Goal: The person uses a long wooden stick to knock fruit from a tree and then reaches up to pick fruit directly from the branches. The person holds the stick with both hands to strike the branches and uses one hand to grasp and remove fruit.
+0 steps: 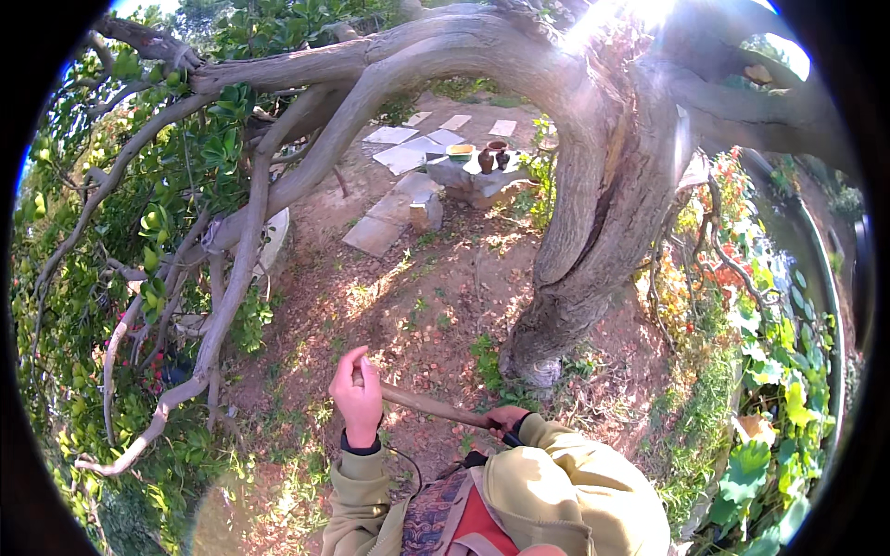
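Note:
A smooth brown wooden stick [431,405] slants across in front of my body, its left end higher. My left hand [358,397] is closed around that left end, thumb and fingertips pointing up. Lower and to the right, my right hand [506,419] wraps the stick near its other end, beside my sleeve. Whatever lies beyond the right hand is hidden by my arm, so I cannot tell if the stick carries a tool head. A thin dark cord [408,461] hangs by my left wrist.
A thick twisted tree trunk [593,250] stands ahead right, its long branch [306,69] arching left overhead. Low bare branches [209,357] reach down at left. Farther off are paving slabs [380,227] and a stone table [477,185] with brown jugs. Leafy plants [746,468] border the right.

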### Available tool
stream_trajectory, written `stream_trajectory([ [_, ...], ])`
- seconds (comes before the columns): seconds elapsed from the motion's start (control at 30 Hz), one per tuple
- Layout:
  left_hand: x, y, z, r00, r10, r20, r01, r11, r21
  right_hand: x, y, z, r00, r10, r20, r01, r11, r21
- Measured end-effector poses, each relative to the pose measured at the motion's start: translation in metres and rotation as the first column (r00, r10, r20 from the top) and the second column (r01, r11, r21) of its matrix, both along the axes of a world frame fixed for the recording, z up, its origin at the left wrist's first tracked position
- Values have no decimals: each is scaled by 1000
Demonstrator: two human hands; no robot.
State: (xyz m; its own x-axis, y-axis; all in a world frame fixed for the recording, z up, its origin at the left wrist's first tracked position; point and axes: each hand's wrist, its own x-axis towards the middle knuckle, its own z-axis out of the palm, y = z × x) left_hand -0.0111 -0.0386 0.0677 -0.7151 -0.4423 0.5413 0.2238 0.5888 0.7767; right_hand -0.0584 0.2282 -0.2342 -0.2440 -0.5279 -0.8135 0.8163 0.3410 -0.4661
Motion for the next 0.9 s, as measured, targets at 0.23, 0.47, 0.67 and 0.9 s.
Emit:
stream_trajectory([
  [0.23, 38, 37, 56, 922, -357, -148, 386, 867, 314, -12, -18, -39, 1000, -20, -4, 19, 987, -159],
  [0.47, 75, 53, 65, 726, -586, -359, 687, 632, 359, -20, -51, -18, 995, 68, 71, -45, 959, -278],
  [0.67, 62, 60, 43, 863, -428, -269, 505, 764, 402, -71, -1, 16, 930, -240, -278, 149, 939, -311],
  [0.9, 40, 41, 9, 938, -248, -243, 337, 823, 458, -102, 61, 144, 494, -652, -575, 590, 737, -329],
])
